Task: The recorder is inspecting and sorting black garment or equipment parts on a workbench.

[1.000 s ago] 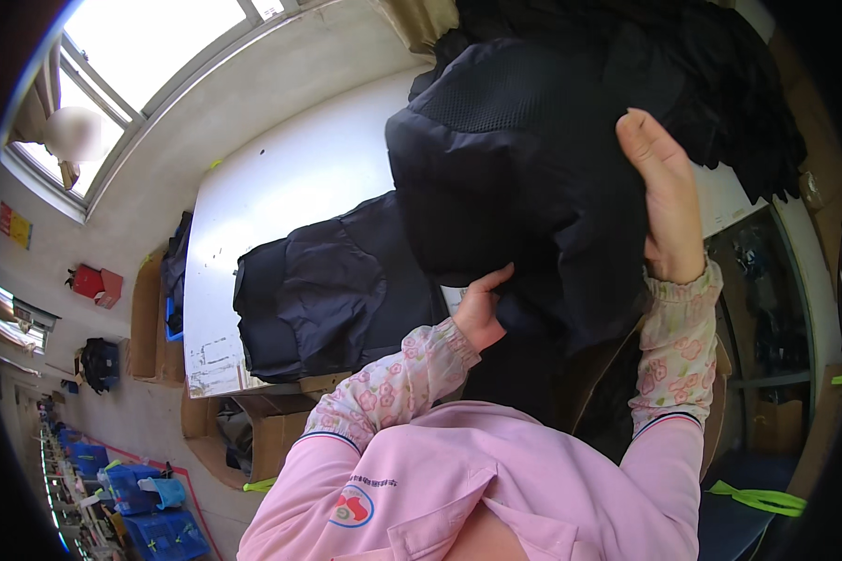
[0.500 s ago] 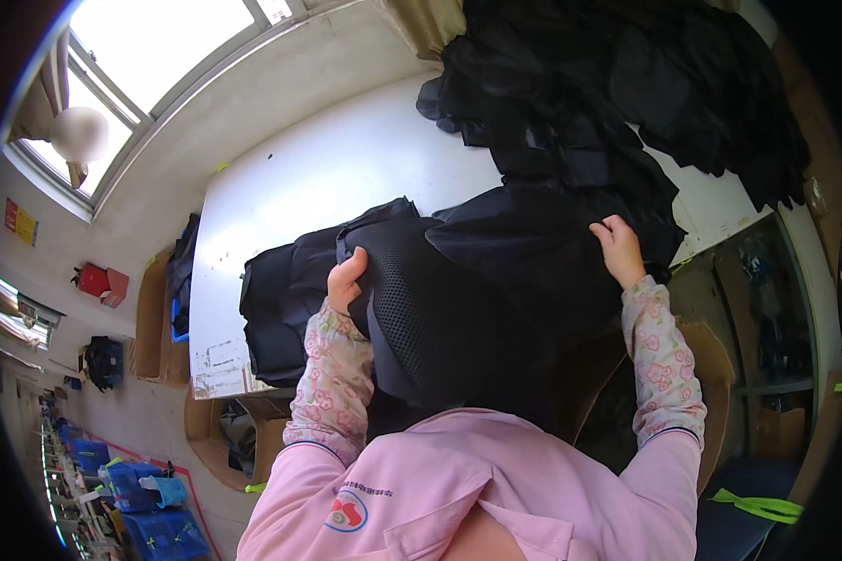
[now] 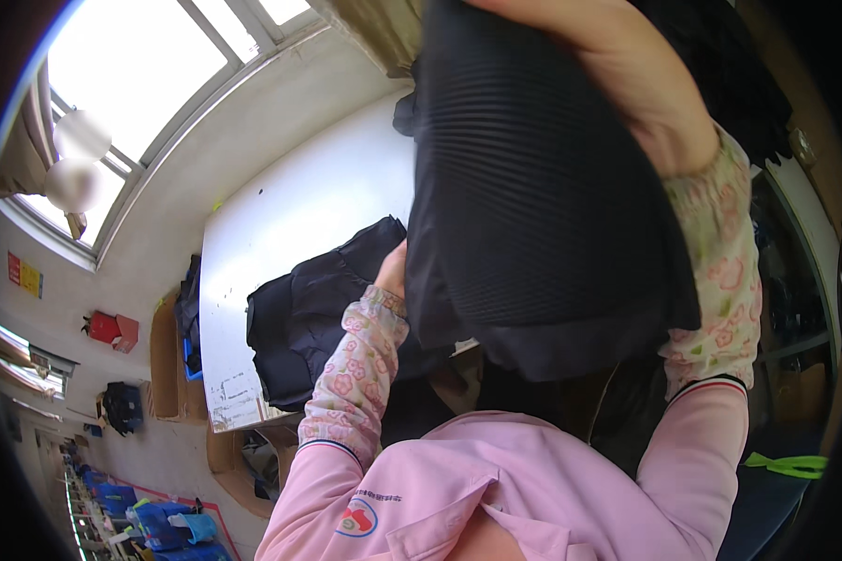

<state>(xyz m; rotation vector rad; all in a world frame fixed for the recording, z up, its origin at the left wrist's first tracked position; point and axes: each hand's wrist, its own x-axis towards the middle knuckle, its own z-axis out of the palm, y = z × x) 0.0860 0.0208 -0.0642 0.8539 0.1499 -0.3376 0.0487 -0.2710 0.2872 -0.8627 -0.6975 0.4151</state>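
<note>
Head view: cloth [image 3: 543, 206] swings up from the table's [image 3: 299, 192] near edge, mid-handling! Left hand [image 3: 393, 270] low, right hand [image 3: 627, 70] high, fingers hidden: can't tell either grip

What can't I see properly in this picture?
All in the head view:
Left hand: its fingers are hidden behind the raised black cloth.
Right hand: its fingertips are cut off by the top edge.
Dark pile: partly blocked by the right arm.
Blue bins: too small and far away to tell what's inside.
</note>
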